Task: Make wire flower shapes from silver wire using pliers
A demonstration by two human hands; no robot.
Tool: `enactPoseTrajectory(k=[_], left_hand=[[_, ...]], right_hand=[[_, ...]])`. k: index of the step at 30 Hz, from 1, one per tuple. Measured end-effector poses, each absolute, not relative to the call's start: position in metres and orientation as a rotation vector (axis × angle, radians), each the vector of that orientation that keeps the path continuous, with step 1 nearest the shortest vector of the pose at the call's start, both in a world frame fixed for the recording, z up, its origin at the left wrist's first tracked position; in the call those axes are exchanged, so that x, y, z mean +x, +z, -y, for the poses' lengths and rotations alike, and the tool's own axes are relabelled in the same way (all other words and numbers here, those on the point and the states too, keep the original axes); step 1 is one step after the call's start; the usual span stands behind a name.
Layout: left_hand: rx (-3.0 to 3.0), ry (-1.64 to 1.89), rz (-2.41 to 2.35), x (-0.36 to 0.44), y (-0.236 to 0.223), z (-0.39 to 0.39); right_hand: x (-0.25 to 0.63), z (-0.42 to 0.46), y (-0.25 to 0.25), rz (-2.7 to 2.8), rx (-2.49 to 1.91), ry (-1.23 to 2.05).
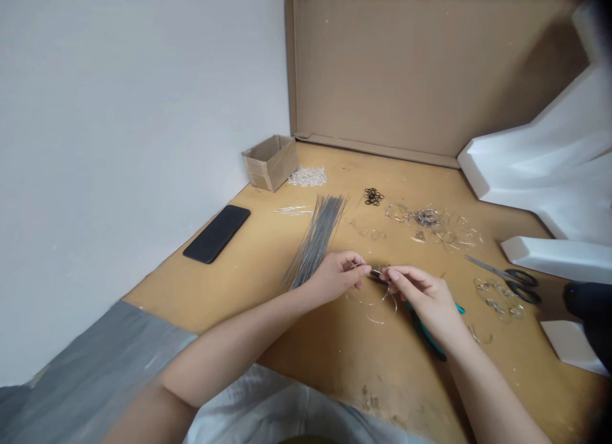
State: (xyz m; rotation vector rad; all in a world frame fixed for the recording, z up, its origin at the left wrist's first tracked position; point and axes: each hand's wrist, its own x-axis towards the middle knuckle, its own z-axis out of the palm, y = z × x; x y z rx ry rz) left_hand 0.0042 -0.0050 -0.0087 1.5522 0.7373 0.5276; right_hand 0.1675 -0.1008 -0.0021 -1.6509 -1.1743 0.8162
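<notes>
My left hand (338, 275) pinches a thin piece of wire between thumb and fingertips, above the middle of the table. Close on its right, my right hand (423, 294) is pinched on the same curved wire (392, 300), whose end hangs down below the fingertips. Fine details between the fingers are too small to make out. Under the right hand lies a pair of pliers with green-and-black handles (425, 335), its jaws partly hidden. Beside the left hand rests a bundle of straight grey wires (318, 236).
A phone (217, 233) and a small cardboard box (271, 163) are at the left, with clear beads (308, 176) by the box. Black rings (373, 196), tangled wire pieces (430, 221), scissors (514, 278) and a beaded loop (500, 300) lie rightward. White foam (540, 157) borders the right side.
</notes>
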Motion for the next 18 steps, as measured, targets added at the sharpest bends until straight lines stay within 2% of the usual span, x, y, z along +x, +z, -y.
enactPoseTrajectory(k=[18], left_hand=[[1.469, 0.477, -0.646, 0.0014, -0.0024, 0.001]], right_hand=[[0.1675, 0.1013, -0.0001, 1.166, -1.62, 0.863]])
